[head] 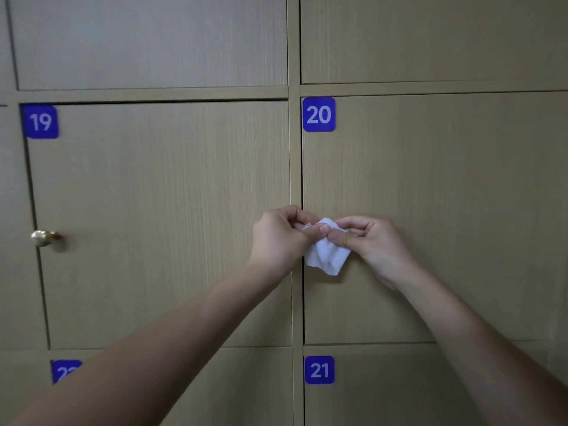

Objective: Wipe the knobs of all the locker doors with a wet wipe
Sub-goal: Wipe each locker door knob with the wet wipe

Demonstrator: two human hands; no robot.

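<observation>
Left hand (278, 233) and right hand (370, 241) both pinching white wet wipe (327, 256) at frame centre, over left edge of door 20 (445, 210), brass knob (44, 238) of door 19 (159, 216) at left

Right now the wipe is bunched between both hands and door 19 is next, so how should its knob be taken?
Wrap the wet wipe around the round head of the brass knob, coming straight on from the front. It juts out from door 19 near its left edge, with bare panel all round.
</observation>
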